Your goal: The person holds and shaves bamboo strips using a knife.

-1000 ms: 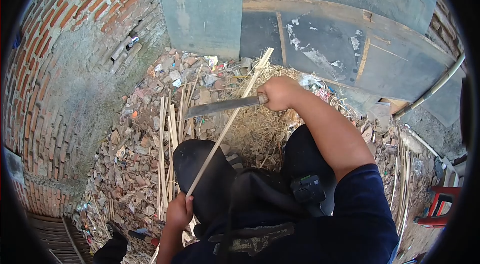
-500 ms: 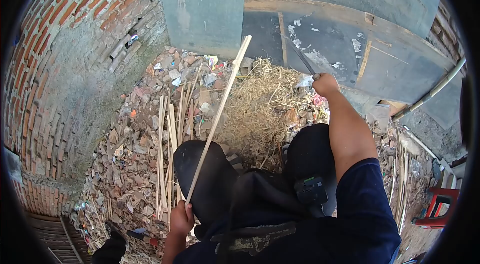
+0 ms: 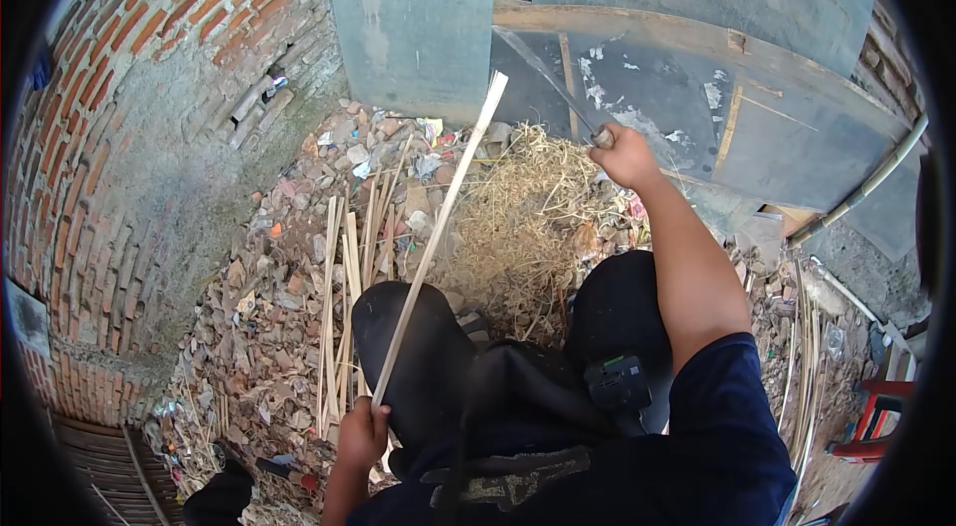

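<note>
My left hand (image 3: 362,433), low and left of centre, is closed around the lower end of a long pale bamboo strip (image 3: 438,227). The strip slants up across my left knee, its far end raised over the rubble. My right hand (image 3: 627,159), arm stretched forward, grips the handle of a machete (image 3: 546,71). Its long blade points up and left in front of the dark boards, apart from the strip. Between my knees and the boards lies a heap of curly bamboo shavings (image 3: 523,227). More bamboo strips (image 3: 332,297) lie on the ground left of my knee.
Broken brick rubble (image 3: 269,337) covers the ground. A brick wall (image 3: 129,157) rises at left, with grey-green boards (image 3: 413,28) ahead. At right are more strips (image 3: 805,357) and a red stool (image 3: 876,416). A dark trouser leg (image 3: 221,496) shows at lower left.
My right hand has moved left with the machete, whose blade now reaches farther left, towards the strip's upper end. My left hand still holds the strip; the view has shifted slightly.
</note>
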Available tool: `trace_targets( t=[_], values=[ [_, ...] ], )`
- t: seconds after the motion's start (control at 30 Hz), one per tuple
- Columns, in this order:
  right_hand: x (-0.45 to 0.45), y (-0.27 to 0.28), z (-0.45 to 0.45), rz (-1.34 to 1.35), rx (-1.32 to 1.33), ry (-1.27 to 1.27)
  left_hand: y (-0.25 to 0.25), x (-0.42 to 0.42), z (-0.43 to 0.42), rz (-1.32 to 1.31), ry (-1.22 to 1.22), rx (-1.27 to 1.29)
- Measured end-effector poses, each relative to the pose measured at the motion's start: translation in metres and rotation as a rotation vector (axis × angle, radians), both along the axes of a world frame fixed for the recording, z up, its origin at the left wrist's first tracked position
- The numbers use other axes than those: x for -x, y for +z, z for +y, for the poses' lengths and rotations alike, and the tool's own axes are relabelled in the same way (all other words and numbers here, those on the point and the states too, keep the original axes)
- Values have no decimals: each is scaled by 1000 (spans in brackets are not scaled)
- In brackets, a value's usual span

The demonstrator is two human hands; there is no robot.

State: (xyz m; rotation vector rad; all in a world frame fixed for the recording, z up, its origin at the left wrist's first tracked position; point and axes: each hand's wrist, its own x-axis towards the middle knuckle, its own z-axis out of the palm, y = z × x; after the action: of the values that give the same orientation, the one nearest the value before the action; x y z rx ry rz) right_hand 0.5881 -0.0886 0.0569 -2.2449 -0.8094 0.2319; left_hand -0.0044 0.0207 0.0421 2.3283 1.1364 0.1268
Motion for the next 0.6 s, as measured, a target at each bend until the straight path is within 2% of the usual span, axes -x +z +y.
trace_targets(
  t=[0.07,0.2,0.27,0.47,0.5,0.6],
  values=[
    [12,17,4,-7,33,86,-1,0,-2,-20,40,30],
    [40,30,17,-242,79,255,-7,2,-4,-116,61,71],
    [54,40,27,-254,164,383,-9,1,-4,-139,71,91],
    [89,41,50,-405,309,649,-10,-1,7,-86,17,68],
    [94,47,52,-413,372,645,-11,-1,9,-82,7,53],
    [66,24,59,-268,313,478,-9,-2,9,-60,-4,30]
  ],
)
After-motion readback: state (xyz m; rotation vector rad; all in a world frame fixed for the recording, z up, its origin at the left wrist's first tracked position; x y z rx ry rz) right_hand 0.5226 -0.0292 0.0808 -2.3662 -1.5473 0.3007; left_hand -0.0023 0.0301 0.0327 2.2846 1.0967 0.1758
